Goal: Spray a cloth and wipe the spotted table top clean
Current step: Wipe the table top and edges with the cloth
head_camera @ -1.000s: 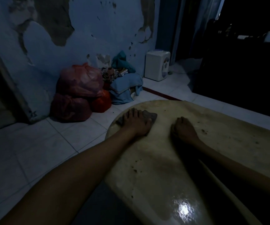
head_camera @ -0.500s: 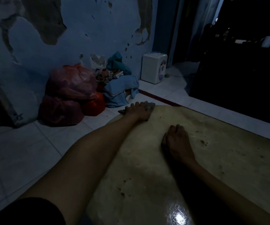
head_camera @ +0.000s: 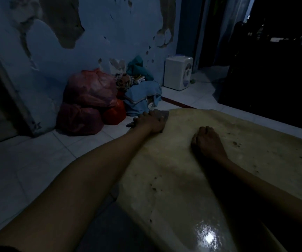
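Very dim overall; right side of the room lost in blackness, detail hard to read. Cloth (head_camera: 162, 113) mostly hidden under the left hand (head_camera: 151, 121), only a grey edge showing at the far left corner of the counter (head_camera: 182, 179). Left arm stretched far out, fingers flat and spread, pressing down on the cloth, some fingertips past the counter's edge. Right hand (head_camera: 209, 140) resting on the counter nearer the middle, fingers curled under, gripping nothing visible. Dark spots (head_camera: 235, 143) scattered right of it, more (head_camera: 153, 188) nearer. Glare patch (head_camera: 208, 237) at the near end. Red bags (head_camera: 90, 100) and white dispenser (head_camera: 178, 73) on the floor by the far wall.
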